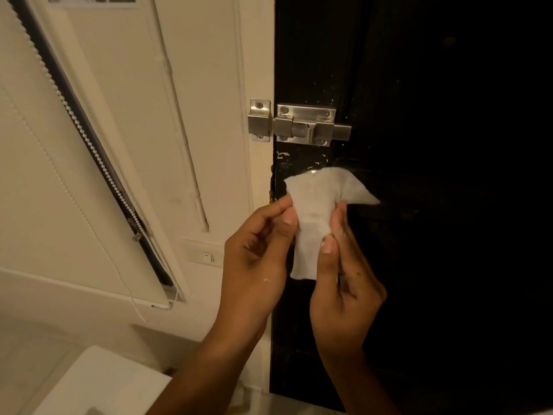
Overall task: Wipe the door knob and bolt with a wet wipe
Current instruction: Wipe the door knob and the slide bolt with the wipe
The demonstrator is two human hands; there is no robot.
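A: Where's the wet wipe [314,211]?
B: In front of the dark door [449,205], below the bolt [302,124]. Left hand [257,250] and right hand [344,280] fingers pinch its side edges.
A: Handling?
B: Likely limp, light, slick. Bunch it first. Knob hidden.

Bolt [299,124] brushed metal, dull sheen; wet wipe [314,211] soft matt cloth; door [419,85] black paint, chipped.

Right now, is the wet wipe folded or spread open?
Partly spread: the wet wipe hangs between left hand and right hand, its top flaring open.
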